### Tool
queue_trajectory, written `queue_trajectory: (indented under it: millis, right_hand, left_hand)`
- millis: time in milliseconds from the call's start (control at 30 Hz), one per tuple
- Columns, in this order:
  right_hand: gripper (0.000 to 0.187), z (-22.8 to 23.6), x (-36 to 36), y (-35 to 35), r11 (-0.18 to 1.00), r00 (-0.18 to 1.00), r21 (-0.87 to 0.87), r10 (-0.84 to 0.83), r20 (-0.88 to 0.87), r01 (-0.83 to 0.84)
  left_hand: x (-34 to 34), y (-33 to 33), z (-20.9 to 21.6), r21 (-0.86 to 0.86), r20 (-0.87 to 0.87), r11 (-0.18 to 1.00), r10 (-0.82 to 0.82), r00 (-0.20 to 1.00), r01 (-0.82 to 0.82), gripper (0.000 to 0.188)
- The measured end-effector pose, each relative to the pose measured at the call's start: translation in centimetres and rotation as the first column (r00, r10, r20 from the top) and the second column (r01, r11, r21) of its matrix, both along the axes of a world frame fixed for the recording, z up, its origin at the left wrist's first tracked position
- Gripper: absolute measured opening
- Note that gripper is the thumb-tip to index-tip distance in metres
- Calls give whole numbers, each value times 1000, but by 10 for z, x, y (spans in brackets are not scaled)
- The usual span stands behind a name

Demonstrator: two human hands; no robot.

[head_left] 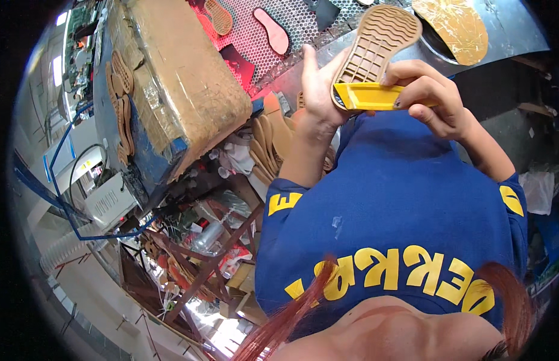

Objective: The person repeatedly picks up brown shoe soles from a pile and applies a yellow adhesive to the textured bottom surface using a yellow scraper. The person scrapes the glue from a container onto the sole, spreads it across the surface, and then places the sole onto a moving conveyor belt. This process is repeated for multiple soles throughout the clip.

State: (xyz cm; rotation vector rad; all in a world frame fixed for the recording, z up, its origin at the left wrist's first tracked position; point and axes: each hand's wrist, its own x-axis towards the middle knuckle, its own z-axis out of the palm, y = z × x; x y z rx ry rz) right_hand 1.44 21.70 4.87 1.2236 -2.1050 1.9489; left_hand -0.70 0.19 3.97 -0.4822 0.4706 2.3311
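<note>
My left hand [323, 90] supports a tan rubber shoe sole [376, 42], its patterned tread facing up and its wide end pointing away from me. The thumb of that hand stands out to the left of the sole; the fingers behind the sole are hidden. In my right hand [436, 99] is a flat yellow plastic tool [367, 96], pinched between thumb and fingers. It lies across the near end of the sole, and I cannot tell its exact kind. A dark strip shows at the sole's edge beside the tool.
A perforated metal surface [246, 27] under red light carries several soles. To the right, a scuffed tan sole-shaped piece [457, 30] lies on a metal table [508, 30]. A taped cardboard-covered block [183, 78] stands left. Stacked soles [270, 141] sit by my left forearm.
</note>
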Motion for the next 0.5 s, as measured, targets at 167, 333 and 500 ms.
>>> queue_trajectory:
  millis: [167,333,500]
  right_hand:
    - [22,8,-2,7,996,994,-29,84,68,-82]
    - [17,16,-10,15,977,971,-42,211,109,-208]
    - [14,26,-21,15,951,941,-108,305,148,-291]
  left_hand:
    - [-2,-4,8,-122,-17,970,-216,976,213,106]
    - [-3,-13,16,-16,-85,916,-402,912,402,108]
    - [-5,-12,25,12,-126,885,-460,879,465,109]
